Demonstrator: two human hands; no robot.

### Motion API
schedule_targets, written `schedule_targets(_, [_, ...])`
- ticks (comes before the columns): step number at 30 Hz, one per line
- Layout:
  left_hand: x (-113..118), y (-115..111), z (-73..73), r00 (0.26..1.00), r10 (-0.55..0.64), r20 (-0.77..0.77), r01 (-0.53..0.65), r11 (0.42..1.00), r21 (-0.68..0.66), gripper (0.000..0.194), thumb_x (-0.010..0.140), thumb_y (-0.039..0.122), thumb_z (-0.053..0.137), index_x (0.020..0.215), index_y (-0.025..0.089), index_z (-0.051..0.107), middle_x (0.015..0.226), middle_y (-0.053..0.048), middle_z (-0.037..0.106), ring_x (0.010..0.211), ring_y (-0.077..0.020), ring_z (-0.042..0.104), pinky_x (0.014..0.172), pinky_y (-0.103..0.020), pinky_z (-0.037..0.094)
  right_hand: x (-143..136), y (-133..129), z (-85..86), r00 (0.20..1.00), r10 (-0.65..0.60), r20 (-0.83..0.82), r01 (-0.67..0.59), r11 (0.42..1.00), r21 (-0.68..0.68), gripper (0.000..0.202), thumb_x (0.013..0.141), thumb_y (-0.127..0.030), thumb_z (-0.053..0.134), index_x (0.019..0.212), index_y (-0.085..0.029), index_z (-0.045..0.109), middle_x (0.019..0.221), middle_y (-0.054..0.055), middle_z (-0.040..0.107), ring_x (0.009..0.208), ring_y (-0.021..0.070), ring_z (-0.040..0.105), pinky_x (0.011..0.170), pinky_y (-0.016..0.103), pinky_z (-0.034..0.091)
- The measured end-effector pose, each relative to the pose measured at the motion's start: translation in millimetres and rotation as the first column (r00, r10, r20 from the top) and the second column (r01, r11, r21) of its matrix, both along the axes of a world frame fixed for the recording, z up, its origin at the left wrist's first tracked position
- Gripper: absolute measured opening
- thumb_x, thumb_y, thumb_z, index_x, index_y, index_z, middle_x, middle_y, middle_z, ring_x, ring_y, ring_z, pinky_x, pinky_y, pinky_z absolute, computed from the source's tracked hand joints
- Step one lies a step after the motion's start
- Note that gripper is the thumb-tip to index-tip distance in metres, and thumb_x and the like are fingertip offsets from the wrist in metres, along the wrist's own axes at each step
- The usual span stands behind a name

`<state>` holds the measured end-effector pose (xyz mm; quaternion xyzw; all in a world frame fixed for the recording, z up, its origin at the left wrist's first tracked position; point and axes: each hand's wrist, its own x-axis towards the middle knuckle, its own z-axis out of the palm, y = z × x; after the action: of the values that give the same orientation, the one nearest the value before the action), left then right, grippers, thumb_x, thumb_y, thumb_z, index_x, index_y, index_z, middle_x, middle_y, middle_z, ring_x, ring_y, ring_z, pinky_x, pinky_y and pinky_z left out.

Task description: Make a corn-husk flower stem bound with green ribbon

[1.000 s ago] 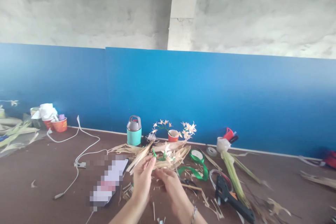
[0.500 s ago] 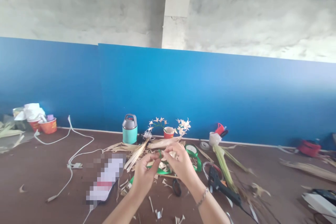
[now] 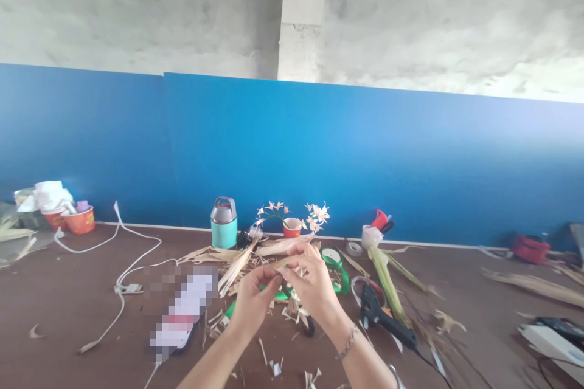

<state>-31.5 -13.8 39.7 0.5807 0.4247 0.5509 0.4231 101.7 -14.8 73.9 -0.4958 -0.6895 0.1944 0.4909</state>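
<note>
My left hand (image 3: pixel 256 296) and my right hand (image 3: pixel 312 282) meet above the middle of the table, thumbs and fingertips pinched together. A small bit of green strip (image 3: pixel 287 266) shows at my right fingertips; what else is between the fingers is mostly hidden. Just below the right hand are pale husk flowers (image 3: pixel 296 314), and I cannot tell whether they hang from it or lie on the table. Behind my hands, a roll of green ribbon (image 3: pixel 332 256) lies among dry husk strips (image 3: pixel 239 270). Partly covered by my right wrist is a dark scissors handle (image 3: pixel 307 326).
A black glue gun (image 3: pixel 387 319) lies right of my forearm, near green stalks (image 3: pixel 387 282). On the left are a phone (image 3: pixel 185 310) and white cables (image 3: pixel 123 276). At the back stand a teal flask (image 3: pixel 224 231) and a red cup (image 3: pixel 292 228) with husk flowers (image 3: pixel 318 216).
My fingertips have drawn closer together, and less of the green strip shows between them. Pale flowers now show below the right hand. The view has shifted slightly.
</note>
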Motion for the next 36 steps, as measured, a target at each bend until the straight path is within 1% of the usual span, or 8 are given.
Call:
schedule_targets(8, [1.7,2.6,-1.9,0.998,0.065,-0.003,-0.065,0.994,-0.089,0.022,0.068,0.036,0.062,0.068,0.015,0.066,0.055,-0.001,0.064,0.045,-0.0133,0.052,0.043,-0.022,0.037,-3.9,2.9,-9.2,0.999,-0.017,-0.045,0.019,0.999,0.043,0.018,0.072,-0.015,0.059,0.056,-0.019,0.064,0.089,0.005,0.057,0.090,0.0209,0.053,0.080,0.033,0.042])
schedule_targets(12, [2.7,3.6,-1.2,0.994,0.109,-0.031,-0.113,0.983,-0.144,0.023,0.067,0.035,0.060,0.068,0.014,0.067,0.044,0.002,0.058,0.036,-0.0105,0.045,0.039,-0.021,0.033,-5.0,2.8,-11.1,0.997,-0.050,0.053,0.044,0.994,0.103,0.019,0.071,-0.012,0.059,0.055,-0.020,0.064,0.086,0.003,0.057,0.089,0.0206,0.053,0.082,0.035,0.038])
schedule_targets(21, [5.2,2.4,2.4,0.987,0.158,-0.027,-0.160,0.975,-0.157,0.020,0.065,0.033,0.060,0.065,0.015,0.068,0.039,0.003,0.055,0.035,-0.0117,0.046,0.039,-0.021,0.032,-9.2,0.5,-15.8,0.983,-0.090,0.162,0.062,0.983,0.175,0.020,0.072,-0.010,0.057,0.057,-0.021,0.066,0.086,0.004,0.058,0.090,0.0213,0.052,0.086,0.038,0.035])
schedule_targets(25, [-0.7,3.7,1.7,0.980,0.192,-0.054,-0.197,0.972,-0.131,0.018,0.064,0.029,0.059,0.063,0.015,0.070,0.049,-0.001,0.064,0.046,-0.0155,0.055,0.046,-0.023,0.038,15.6,14.1,-13.8,0.984,-0.003,0.176,-0.003,0.999,0.032,0.019,0.080,-0.019,0.051,0.073,-0.019,0.069,0.099,0.007,0.061,0.092,0.0200,0.056,0.080,0.030,0.042])
schedule_targets(27, [-5.6,6.0,0.1,0.978,0.205,-0.042,-0.209,0.967,-0.144,0.018,0.065,0.029,0.060,0.063,0.015,0.070,0.059,-0.004,0.069,0.055,-0.0176,0.059,0.051,-0.025,0.041,36.6,21.0,-18.6,0.927,-0.028,0.374,0.077,0.990,-0.115,0.032,0.086,-0.016,0.036,0.093,-0.018,0.068,0.100,0.007,0.064,0.088,0.0170,0.059,0.077,0.026,0.043])
schedule_targets(32, [-12.6,12.2,-5.2,0.987,0.150,0.063,-0.131,0.963,-0.234,0.019,0.065,0.033,0.065,0.061,0.015,0.068,0.062,-0.005,0.070,0.062,-0.0189,0.060,0.058,-0.026,0.042,66.0,12.7,-44.5,0.807,0.015,0.590,0.168,0.952,-0.255,0.027,0.057,0.001,0.053,0.071,-0.014,0.070,0.083,0.012,0.070,0.090,0.0285,0.060,0.081,0.035,0.039])
schedule_targets(34, [-13.1,13.0,-6.2,0.987,0.138,0.084,-0.113,0.962,-0.250,0.020,0.064,0.034,0.066,0.060,0.015,0.067,0.060,-0.004,0.068,0.061,-0.0185,0.060,0.060,-0.027,0.043,62.6,2.7,-50.9,0.771,0.028,0.636,0.182,0.948,-0.262,0.026,0.057,0.001,0.053,0.069,-0.015,0.070,0.086,0.013,0.070,0.095,0.0301,0.058,0.085,0.037,0.037])
schedule_targets(36, [-13.3,12.9,-6.3,0.988,0.119,0.100,-0.090,0.963,-0.255,0.020,0.064,0.035,0.067,0.061,0.015,0.068,0.060,-0.004,0.068,0.062,-0.0183,0.059,0.063,-0.028,0.043,56.7,-5.4,-52.6,0.751,0.091,0.655,0.148,0.942,-0.301,0.021,0.057,-0.001,0.056,0.061,-0.018,0.069,0.076,0.009,0.071,0.087,0.0264,0.061,0.080,0.033,0.038])
